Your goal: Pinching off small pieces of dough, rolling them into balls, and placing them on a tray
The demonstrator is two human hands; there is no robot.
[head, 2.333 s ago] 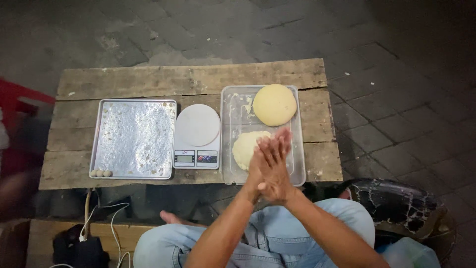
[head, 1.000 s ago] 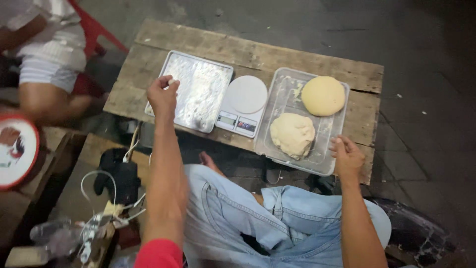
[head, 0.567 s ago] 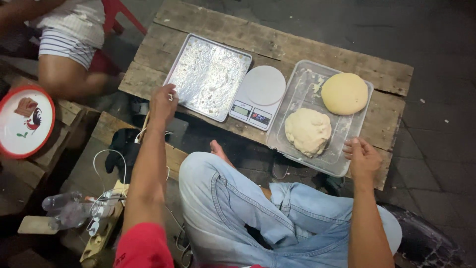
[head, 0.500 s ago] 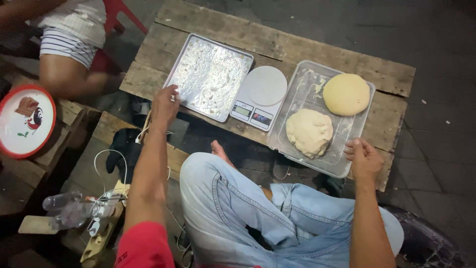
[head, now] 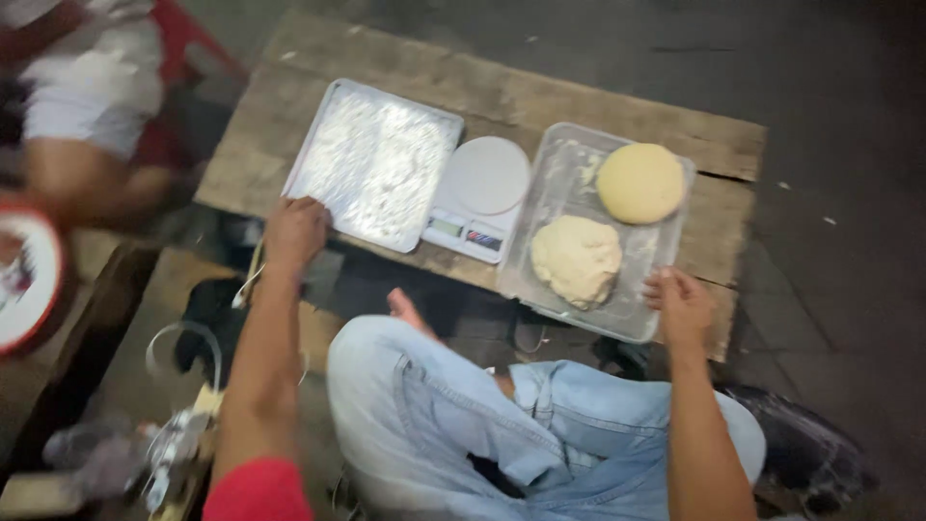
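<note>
My left hand [head: 294,232] rests on the near left corner of a flour-dusted metal tray [head: 376,159] on a low wooden table [head: 617,106]. My right hand [head: 680,301] touches the near right rim of a clear plastic tray [head: 555,280]. That tray holds a smooth round dough ball [head: 640,182] at the back and a rougher, flatter dough lump [head: 577,259] in front. A white kitchen scale [head: 479,196] with a round platform sits between the two trays. Whether either hand grips its tray edge is unclear.
My legs in blue jeans [head: 463,425] are folded below the table edge. Another person in white shorts [head: 92,92] sits at the left by a red stool [head: 188,43]. A round red-rimmed plate [head: 24,280] and cables [head: 183,338] lie at lower left. Dark paving surrounds the table.
My hands, pressed together over the clear tray at first, have spread apart to the outer edges of the two trays. The view has shifted closer to the table.
</note>
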